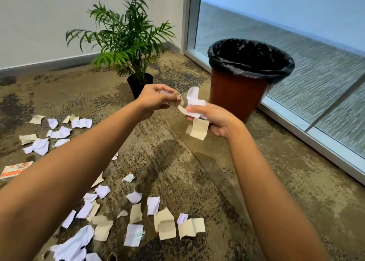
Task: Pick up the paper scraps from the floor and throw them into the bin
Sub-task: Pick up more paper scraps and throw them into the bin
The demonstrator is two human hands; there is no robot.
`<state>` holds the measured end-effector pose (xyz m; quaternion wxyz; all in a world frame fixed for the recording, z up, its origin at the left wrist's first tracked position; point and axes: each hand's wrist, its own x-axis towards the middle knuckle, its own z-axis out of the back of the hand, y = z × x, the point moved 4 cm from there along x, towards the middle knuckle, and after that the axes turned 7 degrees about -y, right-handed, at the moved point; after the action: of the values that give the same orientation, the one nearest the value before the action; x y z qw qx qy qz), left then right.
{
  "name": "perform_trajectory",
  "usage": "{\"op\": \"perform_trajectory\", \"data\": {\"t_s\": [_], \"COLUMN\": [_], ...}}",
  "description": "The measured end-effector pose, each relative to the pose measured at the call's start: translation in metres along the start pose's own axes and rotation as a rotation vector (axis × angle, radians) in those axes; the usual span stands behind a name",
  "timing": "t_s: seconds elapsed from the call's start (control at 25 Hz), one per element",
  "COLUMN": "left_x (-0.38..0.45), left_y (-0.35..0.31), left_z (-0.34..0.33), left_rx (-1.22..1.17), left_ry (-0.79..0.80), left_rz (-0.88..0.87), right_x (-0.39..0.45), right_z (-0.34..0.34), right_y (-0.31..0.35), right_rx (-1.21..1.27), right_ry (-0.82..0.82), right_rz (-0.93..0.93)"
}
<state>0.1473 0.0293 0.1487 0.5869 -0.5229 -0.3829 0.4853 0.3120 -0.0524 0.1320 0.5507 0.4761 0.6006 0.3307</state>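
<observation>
Head view shows us both arms stretched forward over a mottled brown carpet (177,162). Our right hand (214,120) has its fingers (194,109) curled round a bunch of white and cream paper scraps (194,102), one cream piece (199,129) hanging below the palm. Our left hand (156,99) is just beside it, fingers pinching a small scrap (181,100) that is too blurred for us to tell more. Both hands are near the bin (239,90), a brown plastic bucket lined with a black bag (250,60), standing against the window frame (308,130). Many more torn scraps (166,223) lie on the carpet below and to the left of our arms, white and cream mixed. At the far left edge lies a printed piece (14,170) with orange letters, seen upside down; we cannot read the word for certain. Behind our hands a potted palm (128,37) stands in a black pot (138,82) near the white wall (49,23).
</observation>
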Motion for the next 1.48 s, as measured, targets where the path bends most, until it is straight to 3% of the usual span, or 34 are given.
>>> {"op": "perform_trajectory", "data": {"t_s": [0.32, 0.52, 0.68, 0.76, 0.84, 0.96, 1.28, 1.48], "left_x": [0.033, 0.077, 0.102, 0.107, 0.107, 0.110, 0.070, 0.031], "left_y": [-0.093, -0.142, -0.149, -0.140, -0.132, -0.130, -0.092, -0.051], "left_z": [-0.062, -0.138, -0.189, -0.199, -0.206, -0.199, -0.120, -0.060], "left_rx": [-0.313, -0.494, -0.308, -0.234, -0.255, -0.322, -0.354, -0.263], "left_ry": [-0.077, -0.185, -0.276, -0.282, -0.181, -0.091, -0.238, -0.335], "left_rz": [-0.026, 0.032, 0.077, 0.050, 0.029, 0.031, -0.091, -0.220], "right_x": [0.006, 0.031, 0.049, 0.051, 0.049, 0.049, 0.048, 0.049], "right_z": [0.045, 0.108, 0.150, 0.157, 0.158, 0.166, 0.123, 0.037], "right_y": [0.130, 0.186, 0.188, 0.181, 0.173, 0.170, 0.170, 0.144], "right_rx": [0.174, 0.278, 0.185, 0.149, 0.148, 0.245, 0.329, 0.053], "right_ry": [-0.133, -0.428, -0.579, -0.512, -0.436, -0.478, -0.389, -0.269], "right_rz": [0.238, 0.328, 0.239, 0.162, 0.111, 0.125, 0.091, 0.192]}}
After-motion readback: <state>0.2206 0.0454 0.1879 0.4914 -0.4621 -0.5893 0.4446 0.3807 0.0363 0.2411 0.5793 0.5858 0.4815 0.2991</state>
